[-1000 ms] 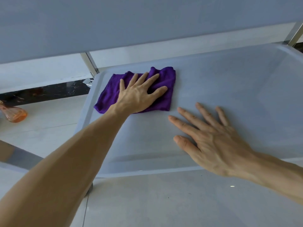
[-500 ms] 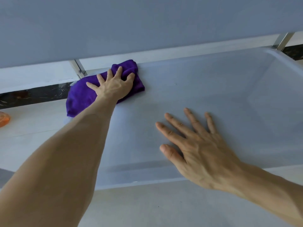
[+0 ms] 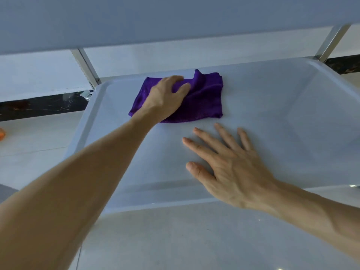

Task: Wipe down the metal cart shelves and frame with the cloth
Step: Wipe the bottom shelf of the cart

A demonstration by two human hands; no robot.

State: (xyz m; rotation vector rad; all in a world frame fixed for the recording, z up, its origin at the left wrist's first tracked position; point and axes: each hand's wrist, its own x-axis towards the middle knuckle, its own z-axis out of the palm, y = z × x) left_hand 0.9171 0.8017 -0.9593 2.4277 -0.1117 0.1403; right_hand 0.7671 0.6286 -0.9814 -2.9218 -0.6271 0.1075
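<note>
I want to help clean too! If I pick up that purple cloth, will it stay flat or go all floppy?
Probably floppy: the purple cloth already bunches into a raised fold beside the left hand. It looks thin and likely light. It should slide easily, since the shelf under it looks smooth.

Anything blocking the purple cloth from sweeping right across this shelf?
Only the right hand, flat on the pale metal cart shelf just nearer than the purple cloth; the shelf rightward looks bare.
</note>
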